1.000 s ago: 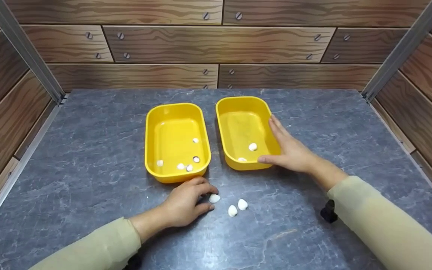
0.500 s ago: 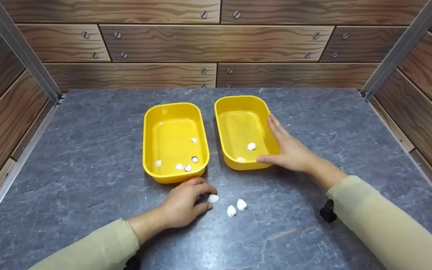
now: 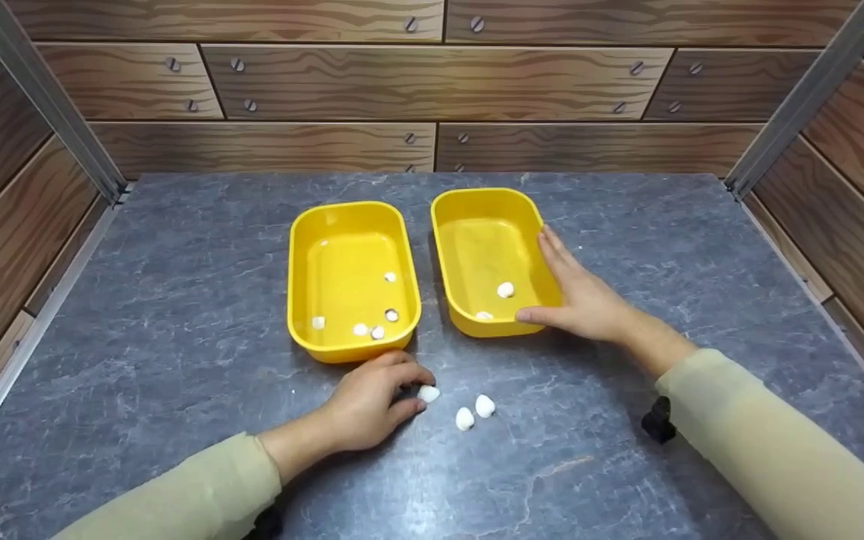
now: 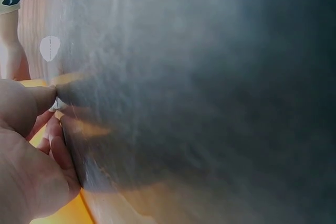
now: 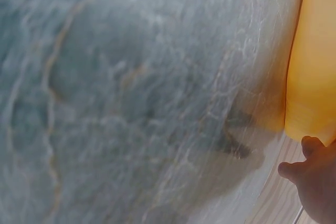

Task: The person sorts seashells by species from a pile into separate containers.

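My left hand [image 3: 372,401] rests on the table just in front of the left yellow tray [image 3: 293,285]. It pinches a small white seashell [image 3: 430,394] between thumb and fingers; part of the shell is hidden, and only a sliver shows in the left wrist view. To its right lie two more white shells [image 3: 475,412]. My right hand [image 3: 589,304] lies against the right yellow tray [image 3: 438,255], its straight fingers along the right side and its thumb at the near rim. In the right wrist view, fingertips [image 5: 310,145] meet the yellow wall.
Several small white pieces [image 3: 360,329], some dark-edged, lie in the left tray. Two white shells [image 3: 505,290] are in the right tray. The grey marbled table [image 3: 199,247] is bounded by wood-patterned walls [image 3: 432,82] and metal corner posts.
My left thumb has closed in on the shell, which now sits between thumb and fingers. The right hand and both trays have stayed in place.
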A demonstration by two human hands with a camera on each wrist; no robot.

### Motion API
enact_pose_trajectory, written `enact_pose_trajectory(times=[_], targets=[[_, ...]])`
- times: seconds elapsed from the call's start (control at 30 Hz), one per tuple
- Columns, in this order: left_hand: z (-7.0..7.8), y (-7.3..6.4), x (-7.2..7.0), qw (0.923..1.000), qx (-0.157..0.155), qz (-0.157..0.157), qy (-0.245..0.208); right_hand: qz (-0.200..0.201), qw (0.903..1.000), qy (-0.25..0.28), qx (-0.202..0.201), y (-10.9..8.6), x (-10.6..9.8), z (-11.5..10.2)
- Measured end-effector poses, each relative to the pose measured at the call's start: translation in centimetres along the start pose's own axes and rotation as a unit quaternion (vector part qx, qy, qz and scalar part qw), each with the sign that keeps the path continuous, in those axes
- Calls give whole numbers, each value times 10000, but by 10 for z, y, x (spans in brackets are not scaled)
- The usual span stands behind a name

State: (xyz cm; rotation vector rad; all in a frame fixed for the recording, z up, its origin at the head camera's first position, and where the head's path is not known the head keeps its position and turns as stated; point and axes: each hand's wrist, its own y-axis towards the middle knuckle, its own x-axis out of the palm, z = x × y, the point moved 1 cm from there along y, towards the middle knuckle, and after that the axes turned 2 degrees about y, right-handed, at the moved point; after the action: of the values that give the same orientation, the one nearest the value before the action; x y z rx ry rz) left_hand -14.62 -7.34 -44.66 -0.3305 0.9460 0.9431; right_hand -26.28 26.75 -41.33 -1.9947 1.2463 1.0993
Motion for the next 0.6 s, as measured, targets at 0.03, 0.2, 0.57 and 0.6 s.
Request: enact_pose_trajectory(times=[0.03,0.2,0.57,0.6], targets=[[0,0,0,10000,-3,1,2,3,10000,-1,3,0,0,0],[0,1,-1,10000,-29,-11,-23,10,10000,30,11,0,-1,1],[0,0,-1,9999,-53,-5,-113,34,10000,39,-79,1,0,1],[-1,0,-1,9999,-56,-4,-124,37,9999,43,-87,1,0,1]])
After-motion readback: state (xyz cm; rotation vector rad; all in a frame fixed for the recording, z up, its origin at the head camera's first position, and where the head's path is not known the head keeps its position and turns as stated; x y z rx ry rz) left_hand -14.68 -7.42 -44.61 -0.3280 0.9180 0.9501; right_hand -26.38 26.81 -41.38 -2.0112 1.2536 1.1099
